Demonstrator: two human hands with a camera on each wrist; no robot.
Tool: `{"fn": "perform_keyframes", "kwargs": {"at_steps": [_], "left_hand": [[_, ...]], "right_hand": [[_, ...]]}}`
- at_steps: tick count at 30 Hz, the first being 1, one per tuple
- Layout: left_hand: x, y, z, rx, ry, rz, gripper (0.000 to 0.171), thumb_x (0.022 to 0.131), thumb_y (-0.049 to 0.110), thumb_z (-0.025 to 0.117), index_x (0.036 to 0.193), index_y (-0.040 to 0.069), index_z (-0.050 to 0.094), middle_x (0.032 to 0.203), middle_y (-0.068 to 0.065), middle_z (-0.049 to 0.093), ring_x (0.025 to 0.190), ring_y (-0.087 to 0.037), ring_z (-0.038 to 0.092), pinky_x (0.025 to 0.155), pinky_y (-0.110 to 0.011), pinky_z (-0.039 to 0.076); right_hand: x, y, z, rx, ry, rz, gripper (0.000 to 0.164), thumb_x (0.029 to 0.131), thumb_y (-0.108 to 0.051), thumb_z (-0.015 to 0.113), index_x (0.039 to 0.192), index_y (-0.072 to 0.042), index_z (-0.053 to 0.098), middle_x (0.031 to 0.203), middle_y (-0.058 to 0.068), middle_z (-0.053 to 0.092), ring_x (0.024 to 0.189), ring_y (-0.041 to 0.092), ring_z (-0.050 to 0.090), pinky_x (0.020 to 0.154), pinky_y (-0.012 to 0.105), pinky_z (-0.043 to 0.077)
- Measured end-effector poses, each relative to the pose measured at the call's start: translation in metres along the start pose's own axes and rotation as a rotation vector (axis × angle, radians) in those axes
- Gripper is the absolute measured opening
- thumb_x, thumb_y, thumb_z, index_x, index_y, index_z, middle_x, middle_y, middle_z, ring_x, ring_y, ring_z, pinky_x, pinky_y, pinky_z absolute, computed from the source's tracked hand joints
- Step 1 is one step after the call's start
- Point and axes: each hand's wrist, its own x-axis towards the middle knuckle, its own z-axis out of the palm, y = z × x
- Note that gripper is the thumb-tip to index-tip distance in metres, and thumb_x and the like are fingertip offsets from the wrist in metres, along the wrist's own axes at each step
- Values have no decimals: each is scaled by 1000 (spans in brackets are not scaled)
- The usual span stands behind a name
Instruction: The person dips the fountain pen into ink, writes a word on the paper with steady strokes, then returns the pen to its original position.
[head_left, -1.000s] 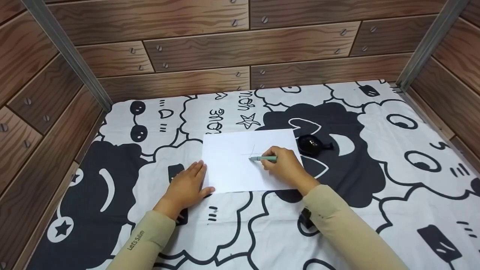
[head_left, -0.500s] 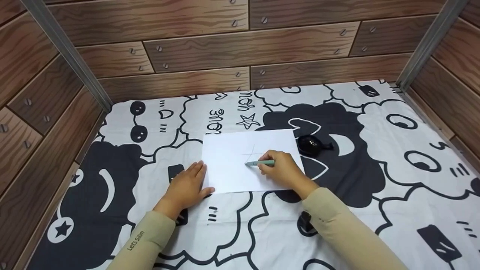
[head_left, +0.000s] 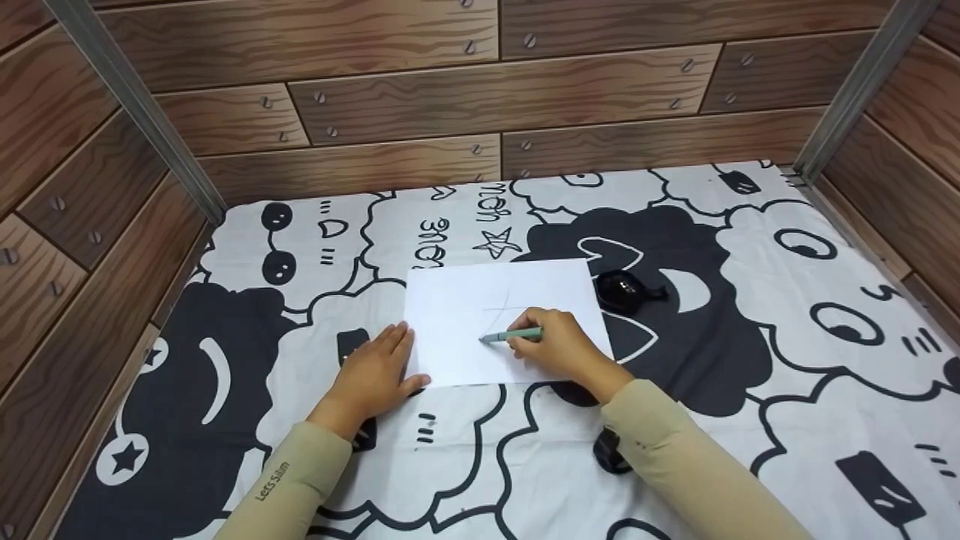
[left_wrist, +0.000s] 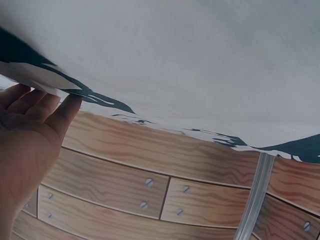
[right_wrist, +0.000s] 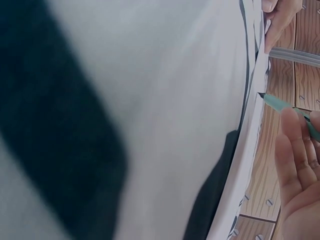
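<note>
A white sheet of paper (head_left: 446, 300) lies flat on the patterned cloth, bearing a thin short horizontal line crossed by a slanting stroke. My right hand (head_left: 562, 346) pinches a green pen (head_left: 517, 334) between thumb and fingers, its tip at the paper just below the crossing. In the right wrist view the dark tip of the pen (right_wrist: 274, 102) meets the sheet's surface. My left hand (head_left: 371, 375) rests palm down at the sheet's lower left edge, fingers straight and thumb at the near corner. From below, the left wrist view shows those fingers (left_wrist: 62, 112) against the cloth.
A glossy black rounded object with a narrow stub (head_left: 626, 291) sits just right of the paper. The black-and-white cartoon cloth (head_left: 465, 465) covers the table. Wood-print panels (head_left: 420, 97) and grey metal posts (head_left: 135, 105) enclose the back and sides.
My right hand has moved the pen down and to the left, and the slanting stroke on the paper has grown longer. The left hand has stayed in place.
</note>
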Motion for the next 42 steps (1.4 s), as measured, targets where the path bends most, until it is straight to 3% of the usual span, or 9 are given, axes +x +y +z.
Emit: {"fn": "perform_keyframes", "kwargs": {"at_steps": [8,13,23,31,42], "left_hand": [[0,-1,1,-7,-13,-9,79,91,56,54,144,-1,39,148,-16,36,137,-31,30,106,-51,31],[0,-1,0,-4,-22,-13,80,91,56,53,144,-1,38,149,-16,35,138,-31,29,107,-51,31],[-1,0,0,-10,-12,-11,78,91,55,54,144,-1,38,149,-16,35,138,-31,29,106,-51,31],[-1,0,1,-17,4,-5,78,91,54,54,144,-1,39,148,-16,36,137,-31,31,106,-51,32],[-1,0,1,-5,-6,-4,78,92,55,54,144,-2,38,148,-17,35,137,-31,30,106,-51,32]], "right_hand": [[1,-2,0,55,-9,-46,6,87,-8,69,91,-5,67,75,0,69,67,11,67,59,22,49],[2,-3,-5,76,31,-75,7,86,-6,70,92,-4,67,76,2,70,68,13,67,62,23,53],[8,7,-10,-9,177,-29,5,85,-8,71,89,-6,68,71,-1,69,61,10,63,55,21,49],[10,10,-12,-101,257,-13,7,82,-8,72,88,-5,69,76,0,69,60,11,59,64,26,48],[10,11,-13,-111,247,10,8,83,-8,72,89,-5,68,80,2,69,60,11,60,64,27,49]]}}
